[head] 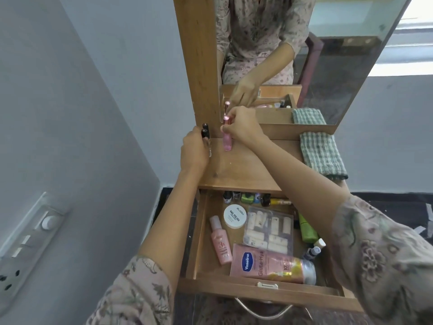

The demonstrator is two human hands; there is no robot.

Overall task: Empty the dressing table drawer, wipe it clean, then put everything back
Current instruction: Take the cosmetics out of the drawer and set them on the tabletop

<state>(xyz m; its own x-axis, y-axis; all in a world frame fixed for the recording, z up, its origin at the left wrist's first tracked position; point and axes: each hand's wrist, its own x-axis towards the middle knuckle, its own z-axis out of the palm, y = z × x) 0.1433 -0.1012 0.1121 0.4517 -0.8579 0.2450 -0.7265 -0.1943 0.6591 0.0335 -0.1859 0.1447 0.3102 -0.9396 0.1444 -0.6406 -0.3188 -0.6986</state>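
Head: left grip (194, 148) holds black tubes (205, 132), right grip (239, 127) pink bottle (226, 142), above Vaseline tube (269, 266).

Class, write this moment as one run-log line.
emptying; left hand grips black-capped bottles; right hand pinches pink bottle on tabletop; drawer open, mostly full

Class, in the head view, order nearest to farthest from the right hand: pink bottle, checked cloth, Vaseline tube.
1. Pink bottle, gripped by the right hand, on the tabletop.
2. Checked cloth, tabletop's right end.
3. Vaseline tube, drawer front.
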